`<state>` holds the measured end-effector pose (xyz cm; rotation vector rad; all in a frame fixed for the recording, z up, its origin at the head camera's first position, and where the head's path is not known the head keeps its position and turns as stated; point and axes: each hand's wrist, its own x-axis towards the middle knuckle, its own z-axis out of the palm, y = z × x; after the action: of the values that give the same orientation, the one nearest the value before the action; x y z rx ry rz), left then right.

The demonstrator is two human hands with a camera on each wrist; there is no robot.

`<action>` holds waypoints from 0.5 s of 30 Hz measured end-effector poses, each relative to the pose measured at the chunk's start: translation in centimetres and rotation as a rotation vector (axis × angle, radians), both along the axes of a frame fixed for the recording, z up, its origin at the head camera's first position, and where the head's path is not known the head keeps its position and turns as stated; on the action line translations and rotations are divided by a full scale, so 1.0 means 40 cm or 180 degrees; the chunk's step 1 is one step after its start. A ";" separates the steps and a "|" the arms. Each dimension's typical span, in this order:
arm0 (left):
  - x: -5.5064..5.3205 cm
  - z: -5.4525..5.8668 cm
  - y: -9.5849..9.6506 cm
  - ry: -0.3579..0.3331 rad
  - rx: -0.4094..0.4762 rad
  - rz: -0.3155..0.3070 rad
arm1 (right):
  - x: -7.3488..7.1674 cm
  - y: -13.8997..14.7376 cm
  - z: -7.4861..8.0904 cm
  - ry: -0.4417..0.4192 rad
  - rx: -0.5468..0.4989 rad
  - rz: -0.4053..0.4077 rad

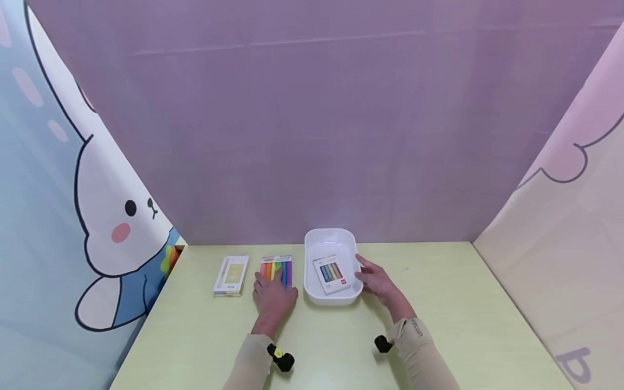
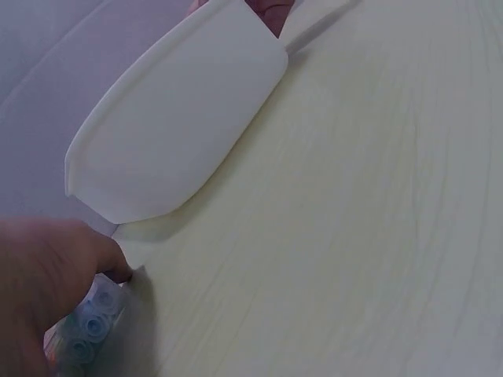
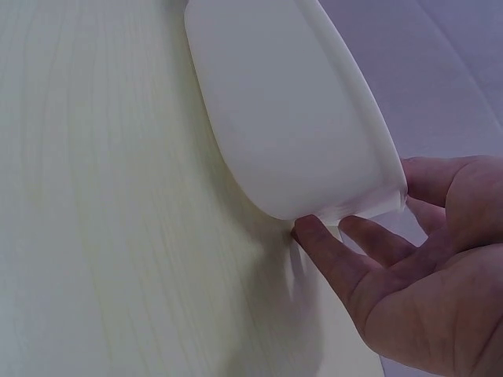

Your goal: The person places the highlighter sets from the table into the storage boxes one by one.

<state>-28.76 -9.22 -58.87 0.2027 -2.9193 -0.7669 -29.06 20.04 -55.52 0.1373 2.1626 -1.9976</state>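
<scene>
My left hand (image 1: pixel 275 297) lies over a clear pack of rainbow-coloured markers (image 1: pixel 287 271) and grips it by its sides. Round blue marker ends (image 2: pixel 96 326) show below that hand in the left wrist view. To the right stands a white plastic bin (image 1: pixel 331 238), its long wall toward the left wrist camera. A white box with a picture of coloured sticks (image 1: pixel 331 273) lies flat inside the bin. My right hand (image 1: pixel 377 279) holds the bin's right side, digits spread between the rim and the lower wall (image 3: pixel 314 118).
A white box with a yellow panel (image 1: pixel 231 275) lies left of the markers on the pale wood-look table (image 1: pixel 439 325). A purple cloth wall (image 1: pixel 312 135) rises at the table's back edge. Printed cloths (image 1: pixel 112 227) hang on both sides.
</scene>
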 end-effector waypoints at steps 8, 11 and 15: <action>0.010 -0.009 0.003 0.0015 -0.0062 0.0218 | 0.008 -0.007 -0.012 0.0020 0.0057 0.0007; 0.006 -0.008 0.009 -0.0017 -0.0096 0.0218 | 0.009 -0.005 -0.011 0.0099 0.0083 -0.0070; 0.001 0.002 0.004 -0.0065 -0.0156 0.0260 | 0.008 -0.005 -0.010 0.0129 0.0083 -0.0027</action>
<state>-28.71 -9.06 -58.78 0.3249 -2.9245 -0.6843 -28.75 19.85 -55.94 0.1106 2.2171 -1.9940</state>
